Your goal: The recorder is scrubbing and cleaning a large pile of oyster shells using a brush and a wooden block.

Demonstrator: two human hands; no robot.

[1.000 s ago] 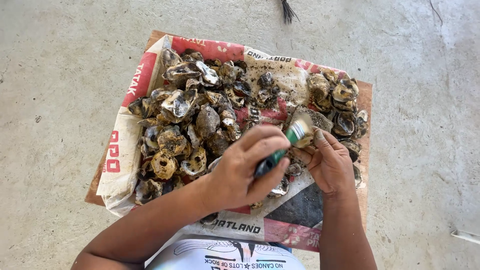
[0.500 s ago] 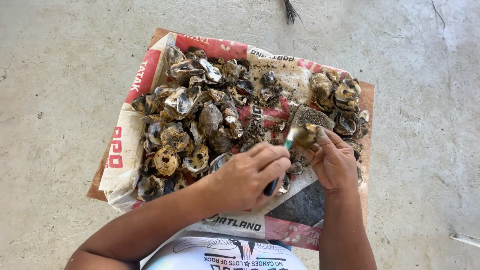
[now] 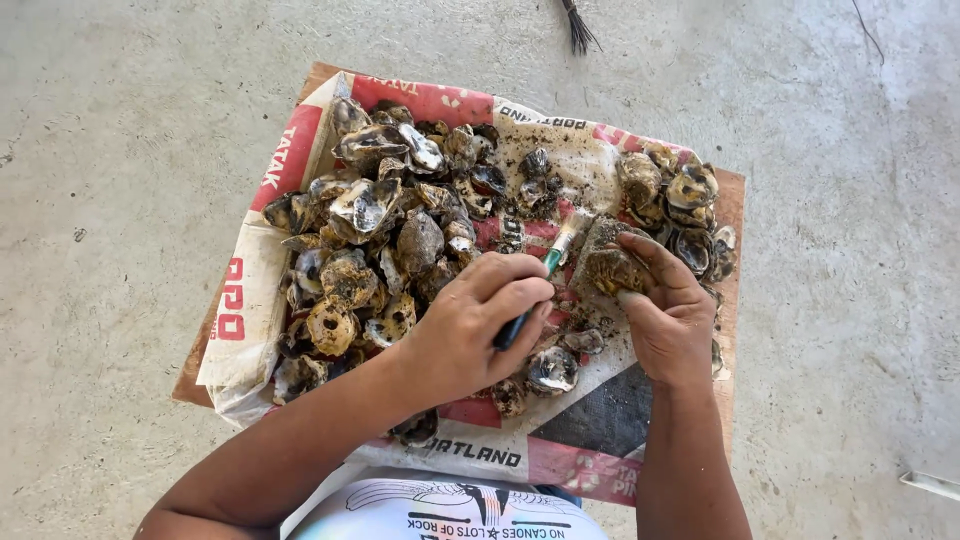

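Fingers (image 3: pixel 640 262) of the right hand (image 3: pixel 665 320) close around a muddy oyster shell (image 3: pixel 608 268), while the left hand (image 3: pixel 470 325) grips a green-handled brush (image 3: pixel 548 262), its bristles touching the shell's upper edge. The shell looks hard, rough, likely sharp-rimmed and slick with grit, best held across its thick body. Left of the fingers, more shells (image 3: pixel 390 230) heap on a printed sack (image 3: pixel 260 260) over concrete floor (image 3: pixel 120 150).

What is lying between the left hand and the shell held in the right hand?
In the head view, the brush spans from the left hand to the shell in the right hand.
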